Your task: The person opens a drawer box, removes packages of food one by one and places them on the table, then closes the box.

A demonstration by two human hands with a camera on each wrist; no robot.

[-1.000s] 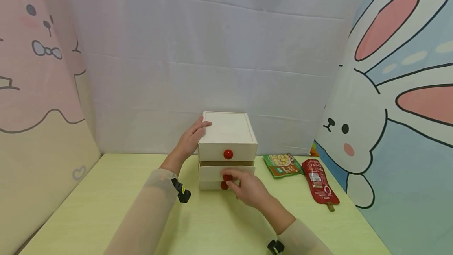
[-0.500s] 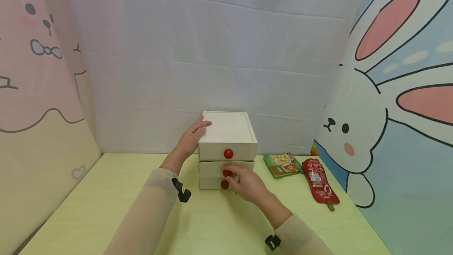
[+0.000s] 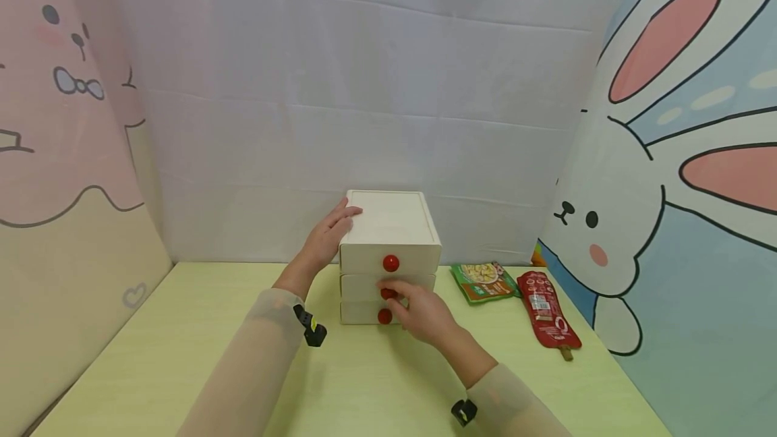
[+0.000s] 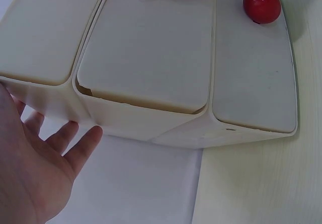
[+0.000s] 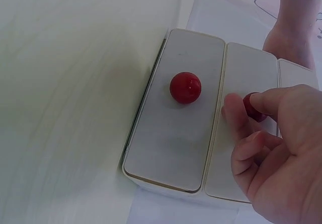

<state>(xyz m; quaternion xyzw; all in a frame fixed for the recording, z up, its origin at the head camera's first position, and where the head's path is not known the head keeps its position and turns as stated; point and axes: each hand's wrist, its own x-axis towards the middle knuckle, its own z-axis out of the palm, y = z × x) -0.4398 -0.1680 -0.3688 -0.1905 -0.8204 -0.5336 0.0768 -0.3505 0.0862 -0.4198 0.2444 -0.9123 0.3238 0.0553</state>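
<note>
A white three-drawer box point(image 3: 394, 218) with a round red knob on each drawer stands against the back curtain. My left hand point(image 3: 328, 235) rests on its left side, fingertips over the top edge; the left wrist view shows these fingers point(image 4: 83, 148) spread along the side wall. With thumb and finger, my right hand point(image 3: 421, 312) pinches the middle drawer's red knob point(image 5: 254, 108), which is partly covered. That middle drawer point(image 4: 151, 48) sits in line with the other two fronts. Below it is the bottom knob point(image 5: 185, 88), above it the top knob point(image 3: 391, 263).
On the light yellow table point(image 3: 182, 356), right of the box, lies a green and orange food packet point(image 3: 483, 282). Beside it is a red pouch point(image 3: 549, 312) with a brown cap. Printed cartoon panels flank both sides, and a white curtain point(image 3: 364, 86) hangs behind.
The middle drawer, slightly pulled out a second ago, has slid back into the box, the right hand moving inward with its knob. The left hand has stayed in place.
</note>
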